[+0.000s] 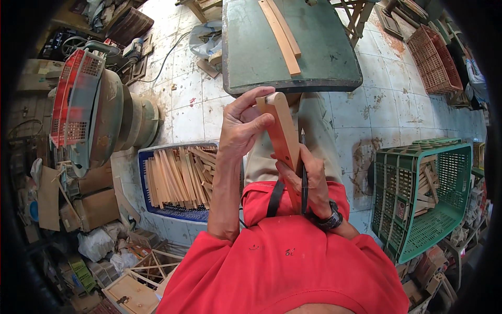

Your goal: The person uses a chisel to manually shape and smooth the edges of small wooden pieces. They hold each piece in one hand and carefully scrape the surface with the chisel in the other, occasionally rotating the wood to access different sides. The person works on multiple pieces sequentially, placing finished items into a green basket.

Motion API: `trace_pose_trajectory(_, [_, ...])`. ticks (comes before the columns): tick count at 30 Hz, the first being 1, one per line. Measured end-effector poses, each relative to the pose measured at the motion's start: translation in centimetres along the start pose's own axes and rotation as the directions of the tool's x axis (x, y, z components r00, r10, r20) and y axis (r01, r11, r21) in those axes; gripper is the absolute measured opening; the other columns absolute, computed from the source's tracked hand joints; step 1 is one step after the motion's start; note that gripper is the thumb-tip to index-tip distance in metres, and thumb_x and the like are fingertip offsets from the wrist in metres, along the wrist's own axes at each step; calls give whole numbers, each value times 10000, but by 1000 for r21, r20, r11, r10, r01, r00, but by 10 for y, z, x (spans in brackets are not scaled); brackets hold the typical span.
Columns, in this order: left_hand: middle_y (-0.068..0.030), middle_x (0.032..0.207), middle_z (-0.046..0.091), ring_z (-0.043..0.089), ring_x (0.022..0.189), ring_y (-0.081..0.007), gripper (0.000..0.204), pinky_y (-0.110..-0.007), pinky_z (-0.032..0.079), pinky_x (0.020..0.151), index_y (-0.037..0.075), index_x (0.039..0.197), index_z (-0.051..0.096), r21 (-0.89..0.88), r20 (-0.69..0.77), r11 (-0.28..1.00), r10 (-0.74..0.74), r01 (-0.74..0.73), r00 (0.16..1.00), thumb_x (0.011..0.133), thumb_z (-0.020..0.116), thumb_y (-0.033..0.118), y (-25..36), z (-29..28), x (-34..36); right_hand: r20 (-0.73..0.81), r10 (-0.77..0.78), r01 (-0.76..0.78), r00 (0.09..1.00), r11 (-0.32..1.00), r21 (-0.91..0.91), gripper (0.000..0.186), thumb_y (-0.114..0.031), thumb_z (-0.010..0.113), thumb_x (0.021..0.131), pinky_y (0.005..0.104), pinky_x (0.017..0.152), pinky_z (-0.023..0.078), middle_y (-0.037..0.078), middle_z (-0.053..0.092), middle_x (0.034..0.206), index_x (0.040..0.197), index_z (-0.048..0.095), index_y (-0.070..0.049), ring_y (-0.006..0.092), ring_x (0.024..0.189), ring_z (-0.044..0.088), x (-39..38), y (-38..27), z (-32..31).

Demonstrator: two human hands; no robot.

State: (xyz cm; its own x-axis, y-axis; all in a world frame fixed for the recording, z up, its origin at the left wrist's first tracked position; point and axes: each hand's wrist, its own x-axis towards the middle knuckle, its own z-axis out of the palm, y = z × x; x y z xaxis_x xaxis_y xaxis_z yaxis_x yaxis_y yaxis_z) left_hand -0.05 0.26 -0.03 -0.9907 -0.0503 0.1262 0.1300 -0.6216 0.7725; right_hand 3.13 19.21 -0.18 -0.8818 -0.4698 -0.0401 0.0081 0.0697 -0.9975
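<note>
In front of my red shirt, a wooden bar (282, 128) with a rounded upper end is tilted up towards the table. My left hand (241, 124) pinches it near that rounded end, thumb on the face and fingers behind. Lower down, my right hand (309, 175) grips the same bar. A dark pencil (303, 165) with a pale tip also rests in my right hand, pointing away from me. A small dark hole shows in the bar's face just above my right fingers. The bar's lower end is partly hidden by my right hand.
Ahead, a green-topped table (334, 57) bears two long wooden strips (282, 44). At left, a blue crate (144, 183) holds many wooden sticks. A green crate (389, 193) at right lies on its side with wood pieces inside. A large round machine (112, 112) stands far left.
</note>
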Motion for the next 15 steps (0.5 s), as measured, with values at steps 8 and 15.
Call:
trace_pose_trajectory(8, [-78, 1135, 635, 599, 1053, -149, 518, -286, 488, 918, 6, 1258, 582, 31, 27, 998, 60, -61, 998, 782, 784, -10, -6, -2, 3, -28, 24, -22, 999, 996, 91, 388, -107, 702, 878, 341, 565, 505, 149, 651, 766, 1209, 531, 3, 253, 604, 657, -1, 3, 3])
trace_pose_trajectory(15, [-78, 1136, 634, 595, 1059, -143, 470, -293, 487, 923, 6, 1229, 601, 72, 32, 993, 90, -93, 995, 793, 776, -10, -9, -6, 4, -16, 12, -11, 1000, 999, 47, 343, -114, 693, 887, 319, 544, 491, 119, 642, 740, 1177, 550, 1, 186, 583, 635, 0, 5, 2])
